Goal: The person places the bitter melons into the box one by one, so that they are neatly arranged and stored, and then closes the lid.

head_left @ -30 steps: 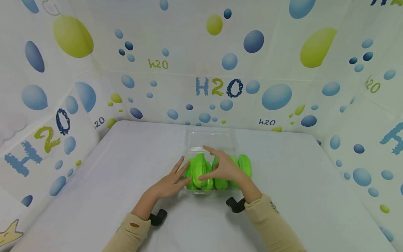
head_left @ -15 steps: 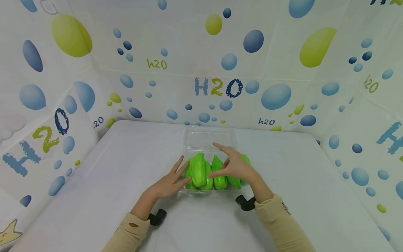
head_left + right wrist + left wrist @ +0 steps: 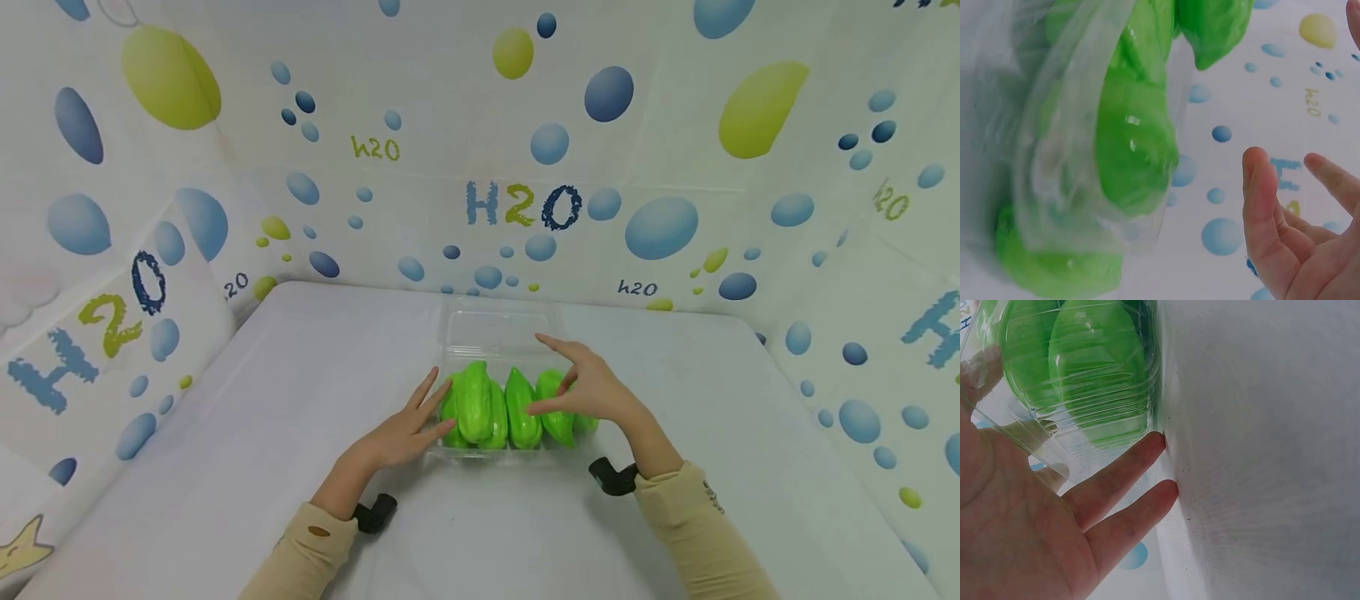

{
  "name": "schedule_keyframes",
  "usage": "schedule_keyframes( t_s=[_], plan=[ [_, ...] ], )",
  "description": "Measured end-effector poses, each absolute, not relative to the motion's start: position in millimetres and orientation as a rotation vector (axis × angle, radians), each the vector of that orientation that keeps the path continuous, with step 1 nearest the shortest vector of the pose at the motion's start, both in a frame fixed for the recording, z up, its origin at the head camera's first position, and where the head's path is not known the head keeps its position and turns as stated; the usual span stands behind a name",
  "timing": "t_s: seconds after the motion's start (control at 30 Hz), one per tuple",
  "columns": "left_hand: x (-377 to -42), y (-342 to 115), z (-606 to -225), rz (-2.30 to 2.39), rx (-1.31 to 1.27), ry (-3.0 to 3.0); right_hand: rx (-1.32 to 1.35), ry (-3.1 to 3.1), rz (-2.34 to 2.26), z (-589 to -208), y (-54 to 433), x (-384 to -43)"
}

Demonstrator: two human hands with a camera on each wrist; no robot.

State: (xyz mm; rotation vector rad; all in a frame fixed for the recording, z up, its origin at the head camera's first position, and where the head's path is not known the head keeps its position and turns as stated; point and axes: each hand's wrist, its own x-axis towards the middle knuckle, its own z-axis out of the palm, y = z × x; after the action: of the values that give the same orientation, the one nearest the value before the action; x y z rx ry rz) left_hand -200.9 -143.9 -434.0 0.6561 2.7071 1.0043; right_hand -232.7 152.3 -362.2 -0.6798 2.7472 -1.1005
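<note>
Several shiny green, ribbed, pepper-like pieces (image 3: 474,404) fill a clear plastic box (image 3: 480,455), whose lid (image 3: 502,327) lies folded back behind it. My left hand (image 3: 401,433) is at the box's left side with fingers spread; in the left wrist view its fingertips (image 3: 1155,442) reach to the box's lower edge. Over the box's right end hovers my right hand (image 3: 596,387), thumb and fingers apart and nothing between them. Partly behind that hand, one green piece (image 3: 585,423) shows at the far right; in the right wrist view a green piece (image 3: 1057,265) appears outside the clear wall.
A white cloth-covered table (image 3: 315,358) extends on both sides of the box. Behind it hangs a white backdrop (image 3: 435,83) with blue and yellow-green spots and H2O lettering. Black wrist cameras (image 3: 613,477) sit below both hands.
My right hand has moved to the right across the box, uncovering more of the green pieces in the middle. The left hand has stayed at the box's left side.
</note>
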Motion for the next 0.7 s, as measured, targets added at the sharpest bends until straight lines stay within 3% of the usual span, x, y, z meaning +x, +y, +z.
schedule_keyframes(
  t_s=[0.7],
  plan=[
    [-202.6, -143.8, -436.1, 1.016, 0.664, 2.705, -0.655, 2.810, -1.051, -375.6, 201.5, -244.4]
  ],
)
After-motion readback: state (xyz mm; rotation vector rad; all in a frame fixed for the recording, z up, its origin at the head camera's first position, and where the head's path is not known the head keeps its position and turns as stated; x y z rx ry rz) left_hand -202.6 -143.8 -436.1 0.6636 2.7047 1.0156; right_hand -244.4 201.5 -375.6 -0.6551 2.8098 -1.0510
